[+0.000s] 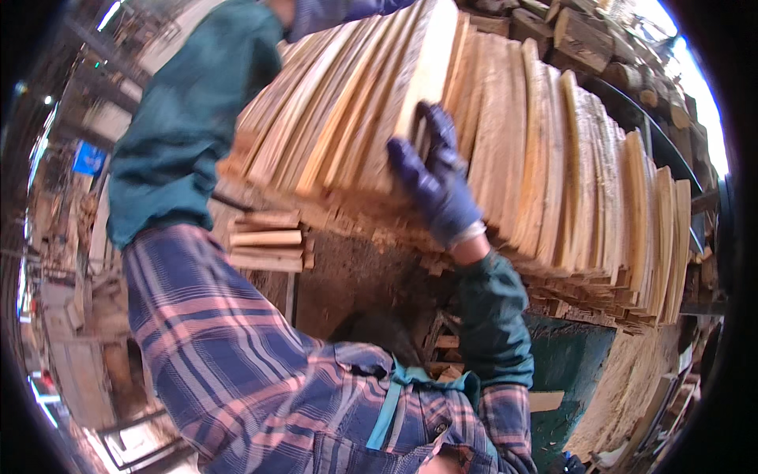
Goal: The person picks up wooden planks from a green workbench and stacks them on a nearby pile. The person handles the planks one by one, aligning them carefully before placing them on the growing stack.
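Note:
A long row of rough wooden boards [505, 134] stands on edge, packed side by side, across the far side in front of me. One pale board [430, 59] rises a little above its neighbours. My right hand [450, 189], in a blue and purple glove, is at that board's near end, with the thumb on its left and the fingers on its right. My left hand [332, 14], gloved too, reaches over the far ends of the boards at the top edge; its fingers are partly cut off by the picture's edge. Green sleeve covers are on both forearms.
A small stack of short wooden pieces [267, 238] lies below the row, left of centre. Chunky wood blocks [583, 41] are piled behind the boards at the far right. A dark green panel [564, 359] is below the row on the right, beside sawdust [624, 387].

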Action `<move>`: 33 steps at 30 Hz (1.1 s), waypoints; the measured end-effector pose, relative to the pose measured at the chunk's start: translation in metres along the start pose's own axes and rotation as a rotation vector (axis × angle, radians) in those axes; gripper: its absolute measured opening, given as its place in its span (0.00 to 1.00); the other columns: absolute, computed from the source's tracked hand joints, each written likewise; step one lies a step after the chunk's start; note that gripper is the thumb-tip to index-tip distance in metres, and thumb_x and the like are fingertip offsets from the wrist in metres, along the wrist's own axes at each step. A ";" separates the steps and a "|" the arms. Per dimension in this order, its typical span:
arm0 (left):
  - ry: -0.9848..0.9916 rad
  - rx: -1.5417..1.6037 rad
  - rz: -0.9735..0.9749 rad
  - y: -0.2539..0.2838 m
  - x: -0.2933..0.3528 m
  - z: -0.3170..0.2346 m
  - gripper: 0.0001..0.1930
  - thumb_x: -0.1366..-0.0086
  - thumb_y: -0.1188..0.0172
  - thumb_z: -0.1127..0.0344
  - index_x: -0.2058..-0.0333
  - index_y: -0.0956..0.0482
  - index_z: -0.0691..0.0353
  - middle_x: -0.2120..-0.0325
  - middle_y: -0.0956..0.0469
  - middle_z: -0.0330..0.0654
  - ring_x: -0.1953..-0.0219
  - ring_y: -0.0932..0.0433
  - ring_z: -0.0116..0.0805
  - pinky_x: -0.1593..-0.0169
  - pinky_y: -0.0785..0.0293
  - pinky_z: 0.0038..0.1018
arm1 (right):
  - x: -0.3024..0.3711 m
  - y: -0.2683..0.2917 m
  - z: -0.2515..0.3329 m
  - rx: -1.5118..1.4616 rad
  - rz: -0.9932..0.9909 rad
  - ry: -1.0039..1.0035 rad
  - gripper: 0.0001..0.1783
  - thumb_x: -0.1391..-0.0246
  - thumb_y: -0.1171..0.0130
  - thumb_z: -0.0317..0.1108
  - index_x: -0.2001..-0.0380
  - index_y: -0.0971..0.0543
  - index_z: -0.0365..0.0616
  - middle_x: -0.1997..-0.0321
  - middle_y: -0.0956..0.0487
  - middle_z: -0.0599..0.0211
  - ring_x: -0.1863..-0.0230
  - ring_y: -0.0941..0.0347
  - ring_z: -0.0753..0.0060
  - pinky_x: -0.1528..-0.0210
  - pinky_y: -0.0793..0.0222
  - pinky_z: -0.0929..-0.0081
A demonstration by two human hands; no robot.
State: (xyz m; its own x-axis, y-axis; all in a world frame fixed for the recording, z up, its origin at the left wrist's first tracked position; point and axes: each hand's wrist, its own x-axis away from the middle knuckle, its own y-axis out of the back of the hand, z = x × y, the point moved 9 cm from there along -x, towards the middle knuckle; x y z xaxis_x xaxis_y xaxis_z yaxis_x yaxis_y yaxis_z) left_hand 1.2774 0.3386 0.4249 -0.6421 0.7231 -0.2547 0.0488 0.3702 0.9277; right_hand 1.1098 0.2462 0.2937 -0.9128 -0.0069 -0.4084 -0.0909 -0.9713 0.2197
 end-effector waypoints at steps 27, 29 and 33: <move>0.288 0.075 -1.038 -0.074 0.232 -0.078 0.25 0.34 0.39 0.65 0.41 0.31 0.67 0.41 0.31 0.53 0.39 0.33 0.45 0.37 0.33 0.37 | 0.034 0.015 0.048 0.401 -0.048 0.284 0.29 0.61 0.30 0.41 0.53 0.25 0.45 0.55 0.24 0.52 0.50 0.28 0.47 0.46 0.31 0.57; 0.044 -0.039 -1.026 -0.116 0.204 -0.151 0.19 0.32 0.41 0.65 0.47 0.27 0.69 0.50 0.23 0.55 0.50 0.24 0.46 0.43 0.27 0.39 | 0.098 0.030 0.026 0.375 -0.195 0.440 0.16 0.57 0.33 0.39 0.64 0.22 0.49 0.64 0.22 0.58 0.58 0.25 0.50 0.56 0.29 0.59; -0.298 0.565 -0.667 -0.233 0.177 -0.282 0.12 0.33 0.41 0.71 0.52 0.22 0.68 0.52 0.21 0.52 0.49 0.23 0.45 0.43 0.29 0.38 | 0.259 0.068 -0.069 -0.153 -0.113 -0.370 0.20 0.43 0.44 0.45 0.52 0.21 0.44 0.53 0.20 0.45 0.50 0.24 0.44 0.49 0.29 0.57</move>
State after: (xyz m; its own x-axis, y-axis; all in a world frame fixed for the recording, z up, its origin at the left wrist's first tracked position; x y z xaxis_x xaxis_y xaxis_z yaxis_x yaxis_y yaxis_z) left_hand 0.9365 0.2155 0.2405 -0.4518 0.3487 -0.8212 0.1562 0.9372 0.3120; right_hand 0.8952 0.1620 0.1415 -0.9845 0.1608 -0.0705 -0.1642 -0.9854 0.0456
